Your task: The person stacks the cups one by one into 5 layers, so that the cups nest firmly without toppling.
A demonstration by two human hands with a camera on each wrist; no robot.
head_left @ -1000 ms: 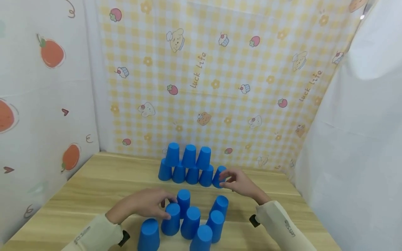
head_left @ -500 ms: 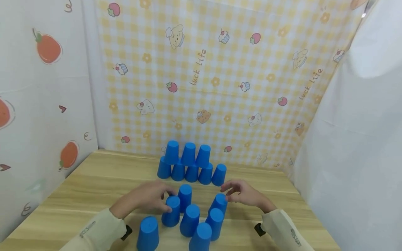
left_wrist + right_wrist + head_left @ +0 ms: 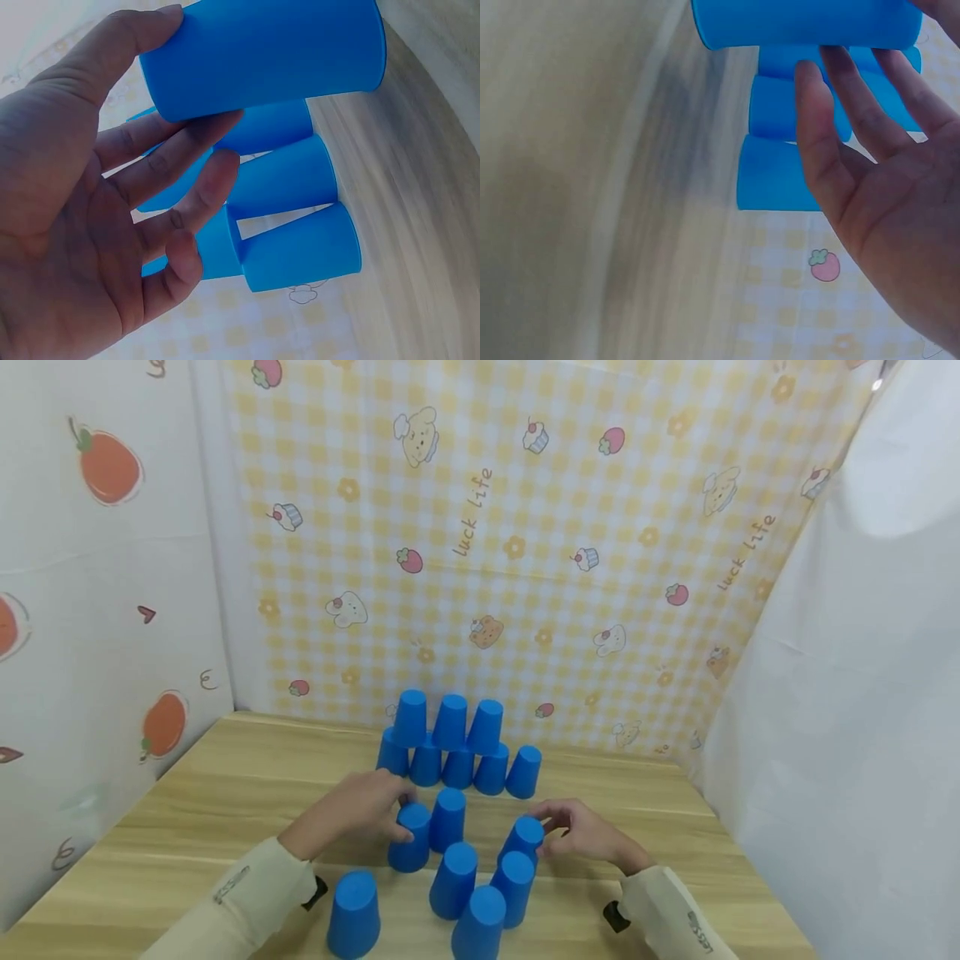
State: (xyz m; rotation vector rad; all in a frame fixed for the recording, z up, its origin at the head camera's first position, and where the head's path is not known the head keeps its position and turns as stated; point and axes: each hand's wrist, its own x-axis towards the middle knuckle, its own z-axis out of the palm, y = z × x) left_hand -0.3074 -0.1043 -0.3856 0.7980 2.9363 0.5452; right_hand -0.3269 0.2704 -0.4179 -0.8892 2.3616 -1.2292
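Note:
My left hand (image 3: 366,810) pinches an upside-down blue cup (image 3: 408,843) near its top. In the left wrist view the thumb lies at one side of this cup (image 3: 270,56) and fingertips at the other. Just right of it stands another blue cup (image 3: 448,820). My right hand (image 3: 585,835) has its thumb and fingers around the upper part of a blue cup (image 3: 522,835). The right wrist view shows fingertips against that cup (image 3: 810,24), with the thumb partly out of frame.
Along the back, a row of upside-down blue cups (image 3: 523,772) carries three cups (image 3: 450,724) on top. Nearer stand a cup (image 3: 354,917) at left and three cups (image 3: 453,883) at centre. Patterned cloth (image 3: 480,527) hangs behind the wooden table (image 3: 225,793).
My left hand has moved its cup forward, away from the nearer cups. My right hand has come back from the rear row's right-end cup and taken hold of a nearer cup.

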